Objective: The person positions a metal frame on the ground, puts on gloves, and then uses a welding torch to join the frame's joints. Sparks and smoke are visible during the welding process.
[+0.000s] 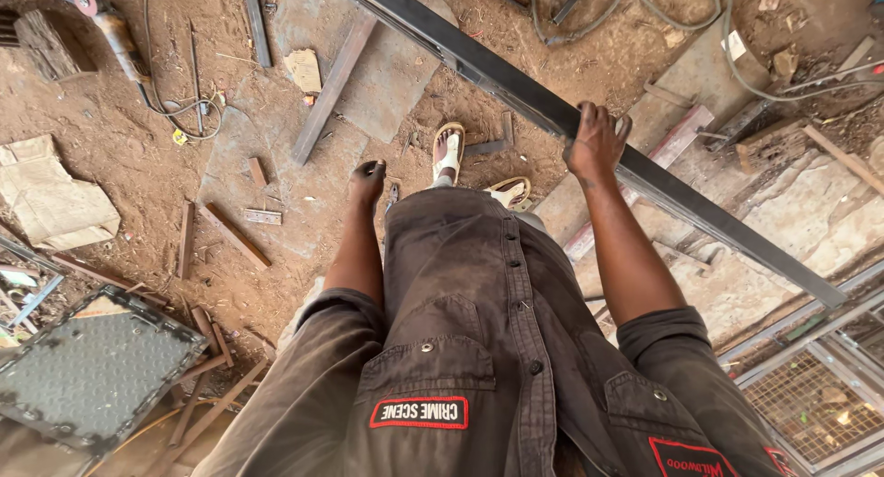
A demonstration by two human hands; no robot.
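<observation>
Right hand (597, 144): fingers curled closed over the top of a long dark steel bar (516, 88). The bar runs diagonally above the dirt floor (120, 155), from the top centre to the right edge of the view. Left hand (366, 180): hangs beside the dark work shirt (470, 293), loosely curled, holding nothing. Sandalled feet (448, 151) stand on the floor below the bar. An angle grinder (115, 30) lies near the top left corner; a chequer plate (92, 371) lies at lower left.

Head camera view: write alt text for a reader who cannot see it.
The right hand grips a long dark steel bar slanting above a dirt workshop floor. The left hand hangs empty beside a dark work shirt.
</observation>
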